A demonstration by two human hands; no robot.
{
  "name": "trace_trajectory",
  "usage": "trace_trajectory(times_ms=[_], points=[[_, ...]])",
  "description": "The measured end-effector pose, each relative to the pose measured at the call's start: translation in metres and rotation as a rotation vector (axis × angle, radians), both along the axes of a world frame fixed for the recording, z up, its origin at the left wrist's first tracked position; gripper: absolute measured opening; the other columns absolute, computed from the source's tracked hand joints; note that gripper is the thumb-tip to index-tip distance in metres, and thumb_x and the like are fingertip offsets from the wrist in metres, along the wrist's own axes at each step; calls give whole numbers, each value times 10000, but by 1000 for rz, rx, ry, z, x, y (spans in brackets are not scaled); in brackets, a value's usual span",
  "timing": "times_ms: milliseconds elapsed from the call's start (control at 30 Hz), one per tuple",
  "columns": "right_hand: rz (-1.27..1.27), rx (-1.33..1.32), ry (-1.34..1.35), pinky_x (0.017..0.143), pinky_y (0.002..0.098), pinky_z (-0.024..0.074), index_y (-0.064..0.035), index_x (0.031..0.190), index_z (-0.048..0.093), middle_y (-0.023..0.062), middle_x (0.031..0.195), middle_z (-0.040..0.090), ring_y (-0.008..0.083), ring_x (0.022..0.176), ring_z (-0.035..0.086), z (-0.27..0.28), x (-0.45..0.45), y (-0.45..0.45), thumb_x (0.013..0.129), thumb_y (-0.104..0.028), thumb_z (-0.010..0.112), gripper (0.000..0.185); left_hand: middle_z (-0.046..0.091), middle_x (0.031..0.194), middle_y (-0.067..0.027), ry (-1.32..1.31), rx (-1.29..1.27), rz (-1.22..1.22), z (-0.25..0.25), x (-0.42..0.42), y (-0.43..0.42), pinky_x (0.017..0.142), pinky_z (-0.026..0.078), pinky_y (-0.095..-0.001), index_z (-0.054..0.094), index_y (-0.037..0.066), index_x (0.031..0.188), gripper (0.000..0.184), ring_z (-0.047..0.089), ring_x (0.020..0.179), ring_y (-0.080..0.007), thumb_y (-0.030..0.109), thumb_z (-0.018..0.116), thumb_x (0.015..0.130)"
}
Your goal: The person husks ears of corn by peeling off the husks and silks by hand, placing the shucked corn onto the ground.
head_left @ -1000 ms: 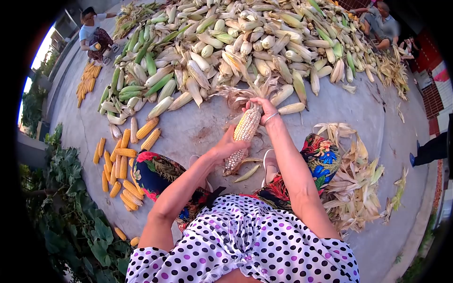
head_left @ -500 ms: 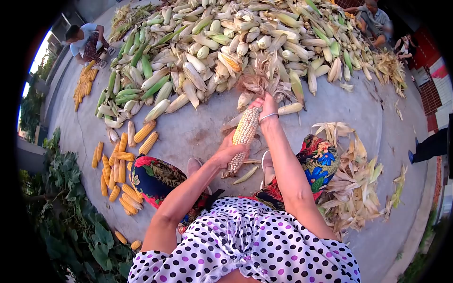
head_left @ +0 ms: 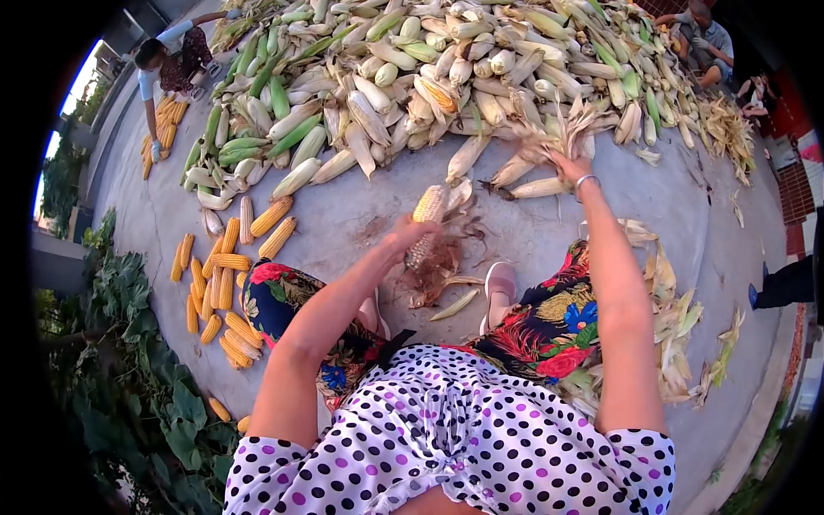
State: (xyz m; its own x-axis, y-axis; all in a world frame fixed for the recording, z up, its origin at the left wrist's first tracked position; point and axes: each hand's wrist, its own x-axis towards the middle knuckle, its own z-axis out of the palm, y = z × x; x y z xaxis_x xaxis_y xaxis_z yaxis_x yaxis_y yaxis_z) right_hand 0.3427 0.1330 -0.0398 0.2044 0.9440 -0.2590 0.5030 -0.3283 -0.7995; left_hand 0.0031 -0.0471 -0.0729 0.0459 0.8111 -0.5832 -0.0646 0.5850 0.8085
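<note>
My left hand (head_left: pixel 414 233) is closed around a husked corn cob (head_left: pixel 429 206) with pale and yellow kernels, held above the ground between my feet. Farther right, my right hand (head_left: pixel 571 170) grips a bunch of dry husk (head_left: pixel 562 133) in front of the big corn pile. The two hands are well apart. Brown corn silk (head_left: pixel 438 266) and a loose green husk leaf (head_left: pixel 455 305) lie on the ground below the cob.
A large heap of unhusked corn (head_left: pixel 412 64) fills the back. Husked yellow cobs (head_left: pixel 225 284) lie at the left, near green plants (head_left: pixel 154 395). Loose husks (head_left: pixel 674 318) lie by my right knee. One person (head_left: pixel 172 64) crouches at the back left, another (head_left: pixel 704 47) at the back right.
My right hand has pulled away to the right with the husk, now separate from the cob. My left hand still holds the cob. The person at the back left reaches down to the yellow cobs.
</note>
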Motion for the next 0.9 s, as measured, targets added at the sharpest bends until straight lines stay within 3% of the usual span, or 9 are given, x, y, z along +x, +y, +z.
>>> trace_trajectory(times_ms=[67,167,233,267,300,400,567,733,900], points=[[250,-259,-475,496,314,459,37,774,637,109,687,633,173,540,583,17,71,-4,594,-496,763,577,609,756,-135,151,-173,247,-25,-62,15,447,492,-362,542,-118,961,447,590,543,-230,155,744,670],[294,-397,-964,835,358,500,-2,1045,629,195,1056,633,305,977,621,27,181,-31,534,-471,785,711,607,812,-125,366,-158,845,-82,-194,30,531,504,-373,562,-79,960,456,595,620,-220,179,769,646],[114,-577,-1133,842,356,498,-44,1084,625,143,1112,625,262,1023,610,52,220,-70,596,-377,811,619,582,1009,-209,746,-117,1399,-85,-264,27,778,486,-418,445,-81,1130,688,597,866,-313,275,769,639],[50,-744,-1145,856,373,488,-78,1144,599,120,1170,601,233,1080,585,34,275,-73,625,-291,822,604,521,1101,-255,592,18,1581,-51,-271,20,902,412,-436,381,-79,1165,759,536,1000,-358,348,739,650],[-113,-818,-1300,887,414,464,-116,1198,567,90,1264,543,239,1156,531,49,268,-91,635,-235,825,630,494,1095,-270,929,-72,1731,-36,-291,21,940,376,-434,393,-84,1128,709,504,1027,-372,379,692,683],[-121,-1111,-1392,932,499,423,-125,1262,511,74,1361,448,292,1232,447,85,218,-113,651,-279,813,699,513,1049,-249,946,27,1596,-38,-326,34,861,454,-412,406,-88,1122,606,550,950,-347,337,632,754],[412,-844,-1107,945,432,434,-27,1191,553,163,1272,515,311,1135,527,-52,245,-46,705,-459,684,664,588,857,-132,309,249,968,-58,-265,122,523,535,-285,524,-63,978,358,618,676,-199,269,568,852],[690,-336,-870,896,391,453,3,1148,563,208,1078,613,324,1028,581,-46,70,16,748,-385,637,562,572,1038,-213,222,73,342,-59,-139,224,799,518,-419,481,-89,1145,677,586,980,-306,532,456,874],[983,-178,-548,865,406,465,-30,1178,534,179,1044,629,332,997,586,-32,-41,31,801,-326,594,482,587,871,-220,265,-53,230,-75,-65,293,601,521,-397,478,-109,1069,667,604,726,-302,528,408,881]])
